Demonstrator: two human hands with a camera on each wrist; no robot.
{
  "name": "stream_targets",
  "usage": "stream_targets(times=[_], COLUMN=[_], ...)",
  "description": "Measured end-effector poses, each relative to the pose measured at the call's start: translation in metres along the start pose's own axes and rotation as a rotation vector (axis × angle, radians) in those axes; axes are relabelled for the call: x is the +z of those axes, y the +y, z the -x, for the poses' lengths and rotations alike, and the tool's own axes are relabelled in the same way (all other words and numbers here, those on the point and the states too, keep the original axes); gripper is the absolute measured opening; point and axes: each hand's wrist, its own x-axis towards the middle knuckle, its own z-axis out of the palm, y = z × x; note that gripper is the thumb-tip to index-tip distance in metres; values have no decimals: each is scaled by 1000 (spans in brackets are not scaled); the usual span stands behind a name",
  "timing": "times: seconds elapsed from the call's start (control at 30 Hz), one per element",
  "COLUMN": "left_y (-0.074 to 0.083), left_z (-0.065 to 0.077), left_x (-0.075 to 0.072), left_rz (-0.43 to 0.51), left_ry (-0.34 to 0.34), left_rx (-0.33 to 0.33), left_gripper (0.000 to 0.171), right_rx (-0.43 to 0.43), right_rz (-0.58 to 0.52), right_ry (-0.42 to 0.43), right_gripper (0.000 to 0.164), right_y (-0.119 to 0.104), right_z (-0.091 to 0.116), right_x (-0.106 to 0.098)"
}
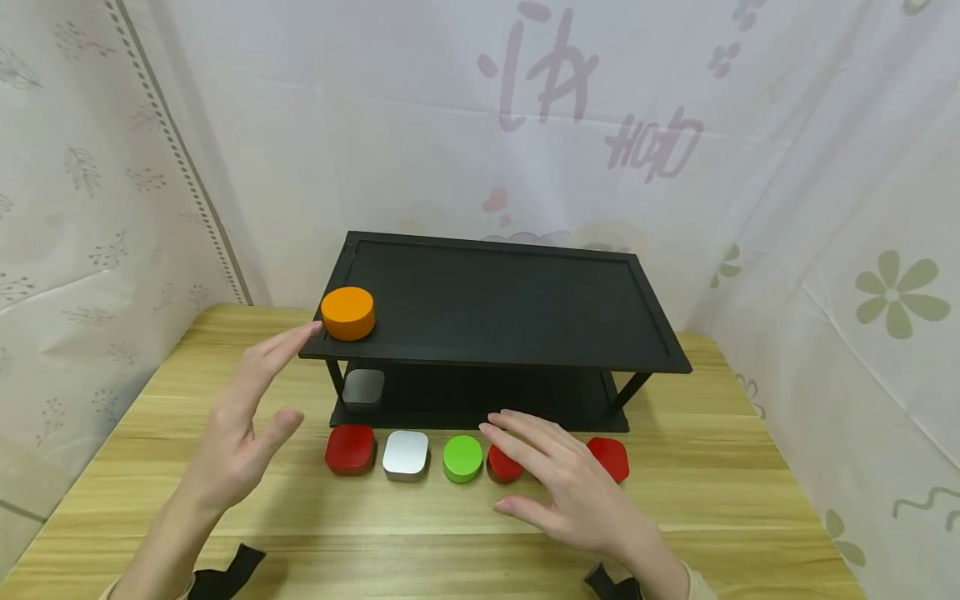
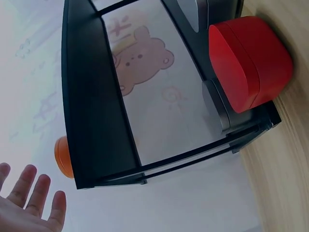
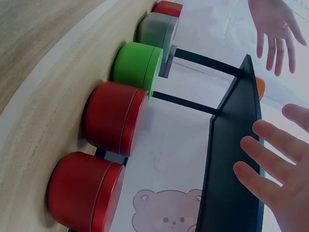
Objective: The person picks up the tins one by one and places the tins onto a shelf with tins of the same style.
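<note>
My left hand (image 1: 243,421) is held with straight fingers beside an orange round tin (image 1: 348,315), which sits on the front left corner of a black two-tier rack (image 1: 495,304). Whether the fingertips touch that tin I cannot tell. My right hand (image 1: 570,479) hovers, fingers extended and holding nothing, over the row in front of the rack. It partly covers a red round tin (image 1: 503,467) and a red square-cornered tin (image 1: 611,457) in the head view. Leftward in that row come a green round tin (image 1: 462,458), a silver square-cornered tin (image 1: 406,454) and another red square-cornered tin (image 1: 350,450).
On the rack's lower tier, at its left end, lies a grey square-cornered tin (image 1: 363,388). The wooden table (image 1: 420,554) carries everything. Patterned white cloth (image 1: 420,133) hangs behind and at both sides. Black straps (image 1: 228,575) are at my wrists.
</note>
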Motion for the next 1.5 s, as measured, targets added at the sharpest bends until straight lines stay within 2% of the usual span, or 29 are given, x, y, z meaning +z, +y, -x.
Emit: stream_targets(times=[0.13,0.27,0.43,0.57,0.67,0.77,0.93,1.07,1.5], left_y=[-1,0,-15,-23,-24,-24,-27,-30,-39], left_z=[-4,-9,-5,-1,-1,-2,-4,-3,-2], left_x=[1,2,0,-2,-2,-2,1,1,4], left_rz=[18,13,8,2,1,12,21,10,79], left_ry=[50,92,112,117,107,93,75,35,-68], left_rx=[-12,-56,-158,-276,-389,-471,-542,-609,-738], left_gripper=[53,47,42,44,47,48,45,44,48], right_rx=[24,22,11,9,9,24,44,54,143], right_rz=[-6,-13,-22,-27,-33,-39,-45,-43,-59], right_ry=[-18,-13,-5,-12,-16,-30,-43,-42,-86], right_gripper=[69,69,68,67,69,72,73,70,66], right_y=[-1,-3,-5,-6,-6,-6,-5,-4,-1], right_z=[-1,-4,-8,-10,-11,-11,-11,-11,-13], right_x=[1,2,3,4,5,7,10,12,18])
